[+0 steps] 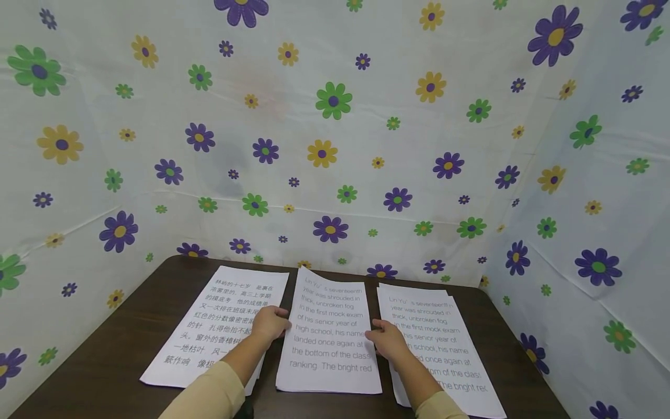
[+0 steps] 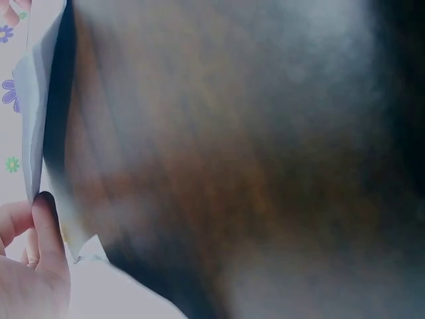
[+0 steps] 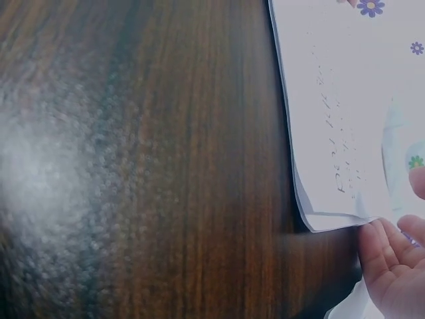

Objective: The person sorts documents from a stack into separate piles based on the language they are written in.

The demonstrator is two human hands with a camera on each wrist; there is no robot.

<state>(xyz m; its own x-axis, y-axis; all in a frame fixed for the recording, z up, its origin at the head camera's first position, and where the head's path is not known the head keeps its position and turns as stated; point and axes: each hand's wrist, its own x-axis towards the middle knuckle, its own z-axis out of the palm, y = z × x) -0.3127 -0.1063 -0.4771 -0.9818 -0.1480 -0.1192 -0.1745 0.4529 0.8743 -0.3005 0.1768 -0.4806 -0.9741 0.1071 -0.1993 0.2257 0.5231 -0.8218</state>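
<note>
Between both hands is a middle sheaf of printed paper sheets (image 1: pixel 327 355) with large English text, its far left corner curled up. My left hand (image 1: pixel 270 323) pinches its left edge. In the left wrist view the bent paper edge (image 2: pixel 36 119) meets the thumb and fingertips. At the right edge, my right hand (image 1: pixel 388 339) grips the same sheaf between thumb and fingers. In the right wrist view the sheets (image 3: pixel 332 133) fan slightly apart near the fingertips. The right forearm overlaps part of another stack.
To the left lies a stack of sheets with Chinese text (image 1: pixel 209 314), partly hidden by the left arm. On the right is another stack with English text (image 1: pixel 445 343), its sheets unevenly aligned. All rest on a dark wooden table (image 1: pixel 104 361). A flower-patterned cloth (image 1: pixel 293 116) surrounds the table.
</note>
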